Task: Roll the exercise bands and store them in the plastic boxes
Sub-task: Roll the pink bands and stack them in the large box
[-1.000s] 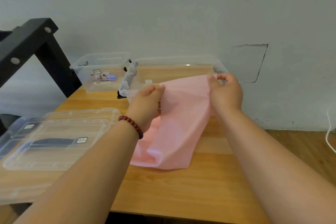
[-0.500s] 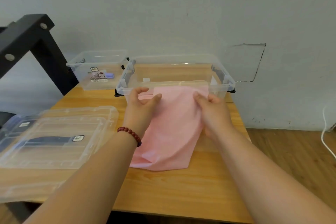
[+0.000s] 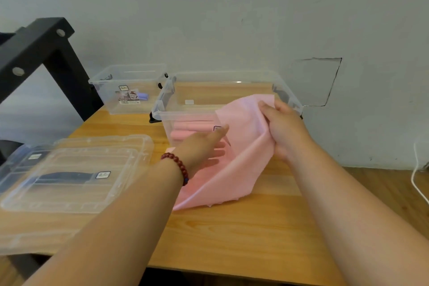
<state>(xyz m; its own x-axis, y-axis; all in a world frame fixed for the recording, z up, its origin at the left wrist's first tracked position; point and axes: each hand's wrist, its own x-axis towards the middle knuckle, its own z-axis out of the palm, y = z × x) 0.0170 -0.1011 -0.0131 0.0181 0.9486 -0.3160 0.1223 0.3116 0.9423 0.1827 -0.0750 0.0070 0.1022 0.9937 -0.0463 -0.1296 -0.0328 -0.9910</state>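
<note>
A thin pink exercise band (image 3: 243, 160) lies unrolled on the wooden table (image 3: 232, 234), in front of the large clear plastic box (image 3: 185, 112). My right hand (image 3: 285, 127) grips the band's upper right edge and holds it up off the table. My left hand (image 3: 197, 146), with a red bead bracelet at the wrist, reaches out flat with straight fingers. Its fingertips show through the translucent sheet. Several rolled pink bands (image 3: 192, 126) lie inside the large box.
A smaller clear box (image 3: 127, 72) with a purple roll (image 3: 142, 95) stands at the back left. Two clear lids (image 3: 69, 183) are stacked on the table's left side. A black metal frame (image 3: 46, 49) rises at far left. A white cable (image 3: 415, 176) hangs at right.
My left hand let go of the band's top edge and slid flat beneath the sheet. My right hand gathered the right edge and lifted it.
</note>
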